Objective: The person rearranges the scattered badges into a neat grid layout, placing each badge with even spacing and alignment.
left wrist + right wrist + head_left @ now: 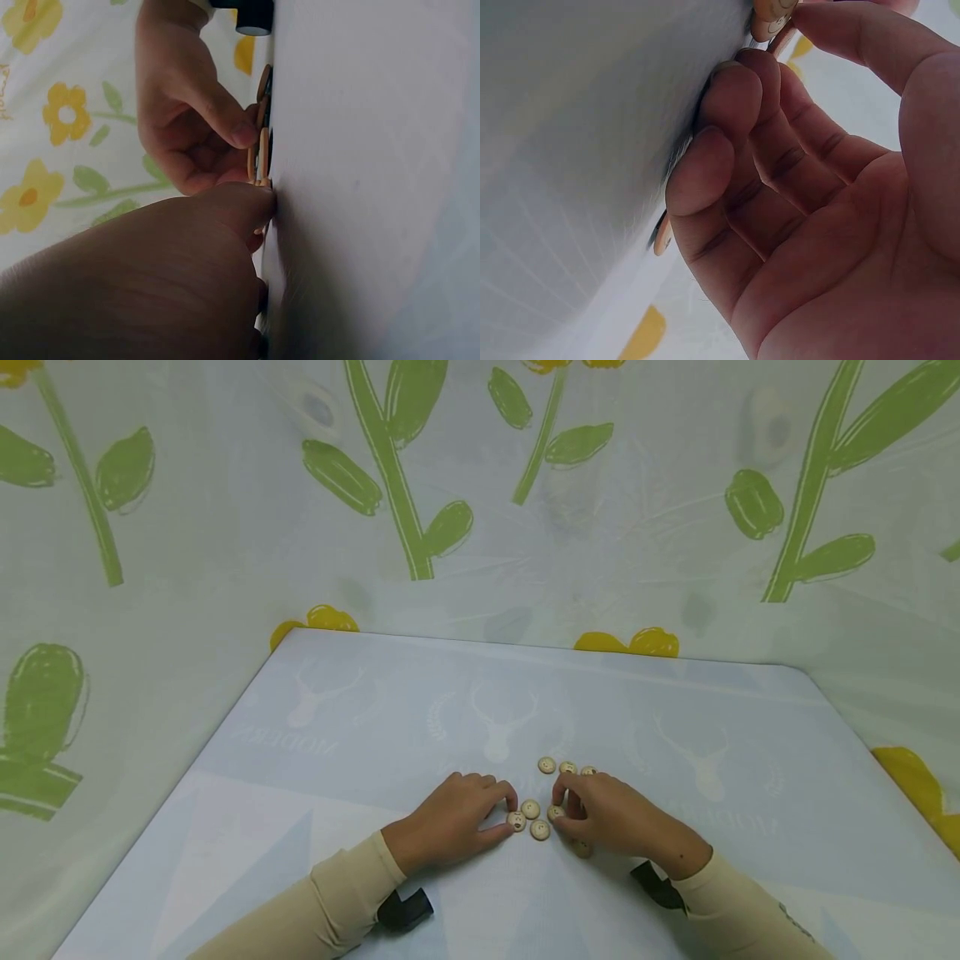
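Small round wooden discs with faces drawn on them lie on the table between the hands. My left hand (459, 824) pinches one disc (516, 821) at its edges between thumb and index finger. Opposite it, my right hand (617, 817) grips another disc (556, 812) with thumb and index finger; its other fingers curl near the tabletop in the right wrist view. Between the two hands sit a loose disc (530, 809) and a nearer disc (540, 830). One more disc (581, 849) shows partly under the right hand. In the left wrist view the discs (263, 154) appear edge-on.
Beyond the right fingers is a short row of discs, with a left one (547, 765), a middle one (567, 767) and a partly covered one (588, 770). The pale patterned tabletop (360, 752) ends at a back edge before a flower-print curtain (225, 527).
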A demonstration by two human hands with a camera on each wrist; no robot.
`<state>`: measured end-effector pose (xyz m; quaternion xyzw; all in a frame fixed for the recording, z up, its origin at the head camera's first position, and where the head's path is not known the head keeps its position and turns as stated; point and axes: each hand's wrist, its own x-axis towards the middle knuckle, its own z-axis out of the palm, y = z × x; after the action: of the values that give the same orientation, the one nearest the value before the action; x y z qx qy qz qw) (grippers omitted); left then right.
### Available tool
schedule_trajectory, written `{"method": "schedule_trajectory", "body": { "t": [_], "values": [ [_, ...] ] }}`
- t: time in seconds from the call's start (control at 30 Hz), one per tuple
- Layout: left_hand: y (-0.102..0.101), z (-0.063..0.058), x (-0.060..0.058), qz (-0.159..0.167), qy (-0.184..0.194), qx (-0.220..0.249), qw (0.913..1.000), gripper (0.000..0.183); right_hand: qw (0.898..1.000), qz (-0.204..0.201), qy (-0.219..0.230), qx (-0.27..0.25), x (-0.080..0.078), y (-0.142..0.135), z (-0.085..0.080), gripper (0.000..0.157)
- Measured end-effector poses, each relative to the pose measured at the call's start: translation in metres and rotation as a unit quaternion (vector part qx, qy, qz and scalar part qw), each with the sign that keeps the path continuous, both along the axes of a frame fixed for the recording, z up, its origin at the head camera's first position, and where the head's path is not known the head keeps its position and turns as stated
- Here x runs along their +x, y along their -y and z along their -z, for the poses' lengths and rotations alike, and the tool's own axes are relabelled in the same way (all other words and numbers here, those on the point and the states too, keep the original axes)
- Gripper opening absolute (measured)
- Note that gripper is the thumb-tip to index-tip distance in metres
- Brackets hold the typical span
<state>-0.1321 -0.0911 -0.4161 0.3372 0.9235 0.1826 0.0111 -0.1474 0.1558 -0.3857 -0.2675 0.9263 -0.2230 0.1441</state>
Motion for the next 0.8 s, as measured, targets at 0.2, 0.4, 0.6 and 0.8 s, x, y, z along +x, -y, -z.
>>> {"method": "schedule_trajectory", "body": {
  "t": [0.2, 0.4, 0.6, 0.8],
  "values": [
    [0.0001, -0.0005, 0.0002, -0.001, 0.000, 0.000, 1.0000, 0.020, 1.000, 0.000, 0.000, 0.001, -0.0008, -0.0006, 0.0017, 0.014],
    [0.0000, -0.0003, 0.0001, 0.001, 0.001, -0.001, 1.0000, 0.020, 1.000, 0.003, 0.000, 0.002, -0.0007, -0.0006, 0.0022, 0.014],
    [0.0006, 0.0007, 0.0000, 0.001, -0.006, -0.004, 1.0000, 0.021, 1.000, 0.002, 0.001, 0.000, -0.0008, -0.0008, 0.0023, 0.014],
    [0.0005, 0.0009, -0.0006, 0.000, -0.006, -0.003, 1.0000, 0.021, 1.000, 0.000, 0.001, -0.001, -0.0012, -0.0009, 0.0020, 0.014]
  ]
}}
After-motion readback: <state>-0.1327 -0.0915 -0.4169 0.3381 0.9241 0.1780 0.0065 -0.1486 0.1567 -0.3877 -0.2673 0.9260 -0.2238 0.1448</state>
